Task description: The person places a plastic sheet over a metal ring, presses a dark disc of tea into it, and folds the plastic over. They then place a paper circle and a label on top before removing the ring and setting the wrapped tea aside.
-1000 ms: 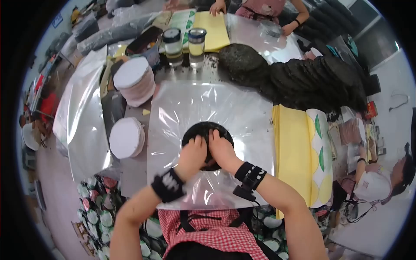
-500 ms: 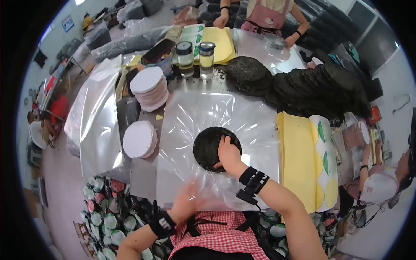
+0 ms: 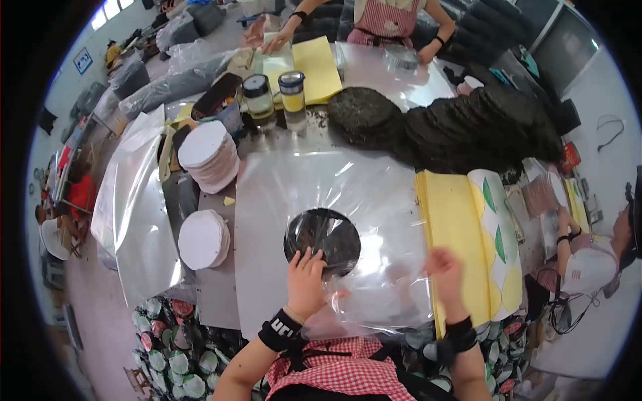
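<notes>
A round, dark flat cake lies on the table under shiny clear plastic film. The fingers of my left hand are spread and rest on the film at the cake's near edge. My right hand, a little blurred, is at the film's right edge beside the yellow sheets, its fingers curled together on the film. Creases run across the film around the cake, and it reflects the light.
Stacked white paper discs stand on the left. Yellow sheets lie on the right. Behind are a lidded glass jar, a bottle and piled dark cakes. A person works across the table, another person at right.
My right hand has left the cake and moved right to the film's edge. My left hand has come up onto the cake's near edge. Film now covers the cake.
</notes>
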Motion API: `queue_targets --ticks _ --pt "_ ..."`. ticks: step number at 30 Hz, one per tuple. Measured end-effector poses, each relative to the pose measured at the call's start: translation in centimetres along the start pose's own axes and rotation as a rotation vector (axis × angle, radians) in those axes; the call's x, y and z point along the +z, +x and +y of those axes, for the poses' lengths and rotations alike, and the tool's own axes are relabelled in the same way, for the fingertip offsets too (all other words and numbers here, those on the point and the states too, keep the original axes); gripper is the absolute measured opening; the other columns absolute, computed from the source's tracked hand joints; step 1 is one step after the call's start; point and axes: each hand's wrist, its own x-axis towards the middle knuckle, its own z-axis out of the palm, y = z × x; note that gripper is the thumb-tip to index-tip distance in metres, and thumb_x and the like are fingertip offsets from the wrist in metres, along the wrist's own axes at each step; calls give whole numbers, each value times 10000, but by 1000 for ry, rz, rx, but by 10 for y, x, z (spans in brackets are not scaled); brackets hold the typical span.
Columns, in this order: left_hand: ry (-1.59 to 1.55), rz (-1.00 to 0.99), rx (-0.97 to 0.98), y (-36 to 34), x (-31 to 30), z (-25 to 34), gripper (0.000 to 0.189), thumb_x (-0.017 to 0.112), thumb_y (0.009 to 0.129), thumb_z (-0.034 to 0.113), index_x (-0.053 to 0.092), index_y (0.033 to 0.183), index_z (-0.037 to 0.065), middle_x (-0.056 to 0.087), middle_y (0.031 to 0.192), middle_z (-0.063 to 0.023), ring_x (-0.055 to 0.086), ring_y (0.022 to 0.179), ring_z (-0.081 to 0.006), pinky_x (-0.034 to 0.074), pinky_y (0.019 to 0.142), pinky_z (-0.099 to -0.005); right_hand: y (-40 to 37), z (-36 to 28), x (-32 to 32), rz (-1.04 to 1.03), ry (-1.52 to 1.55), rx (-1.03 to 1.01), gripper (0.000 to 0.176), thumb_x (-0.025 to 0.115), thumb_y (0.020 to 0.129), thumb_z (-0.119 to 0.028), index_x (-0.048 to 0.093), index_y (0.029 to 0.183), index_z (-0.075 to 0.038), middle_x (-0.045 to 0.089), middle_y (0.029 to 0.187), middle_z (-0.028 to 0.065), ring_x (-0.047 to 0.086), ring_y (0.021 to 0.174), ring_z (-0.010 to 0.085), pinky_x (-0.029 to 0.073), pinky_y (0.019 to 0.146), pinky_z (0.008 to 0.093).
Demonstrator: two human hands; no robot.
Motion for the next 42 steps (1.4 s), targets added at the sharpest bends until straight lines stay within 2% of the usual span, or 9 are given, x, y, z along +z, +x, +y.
queue_targets --ticks 5,11,18,21,25,29,33,36,42 --pt "-175 260 -192 5 6 -1 298 774 754 258 621 921 65 692 1039 -118 638 993 -325 429 934 -455 5 78 13 204 221 -72 287 747 814 0 596 1056 -20 635 935 69 625 821 152 542 742 275" --pt "-133 257 -437 12 5 20 608 723 719 26 514 1289 48 531 1190 -152 565 1057 -335 451 871 -412 39 56 160 -73 642 -81 868 837 746 -51 332 1450 1 496 1360 197 485 1295 308 391 1113 437" --pt "-594 452 -286 21 -12 -21 694 574 884 178 293 1479 -39 424 1423 -209 402 1315 -330 343 1092 -473 8 4 210 -323 -439 -1030 456 657 890 -322 610 1203 5 597 1271 212 513 1270 377 388 1078 462" --pt "-1135 448 -408 32 -25 -21 691 481 952 361 307 1482 -47 331 1544 -242 288 1448 -370 263 1161 -491 11 9 223 -340 -564 -971 399 675 875 -318 649 1121 -6 635 1210 204 538 1234 366 398 1059 464" --pt "-363 87 35 42 -18 -21 661 538 944 411 434 1416 -40 486 1392 -255 456 1323 -370 338 1116 -457 29 14 187 -303 -195 -1076 251 655 874 -199 642 1028 -1 642 1039 187 627 1004 330 498 899 421" --pt "-530 203 -100 37 -3 -17 688 706 858 252 417 1412 -35 517 1331 -217 549 1204 -361 434 1030 -434 78 -30 203 87 219 -279 282 616 870 -183 634 1082 3 653 1037 186 629 985 336 502 885 410" --pt "-926 515 -240 39 -10 -15 598 729 844 278 508 1307 -29 540 1213 -179 567 1137 -346 464 968 -417 52 -32 205 -782 -58 -1095 292 521 944 -254 680 1079 -49 677 1040 145 630 967 365 495 888 457" --pt "-279 214 -86 39 -8 -7 277 702 813 213 636 999 19 566 1026 -150 554 1014 -339 468 889 -410 46 18 195 -736 150 -812 253 551 945 -252 669 1021 -41 668 911 158 633 843 378 510 775 442" --pt "-71 83 -214 54 7 -1 378 637 842 212 609 1151 -3 590 1173 -177 530 1168 -351 412 1021 -451 24 7 207 -164 -383 -712 149 608 883 -130 605 955 0 626 830 205 610 761 406 483 670 455"
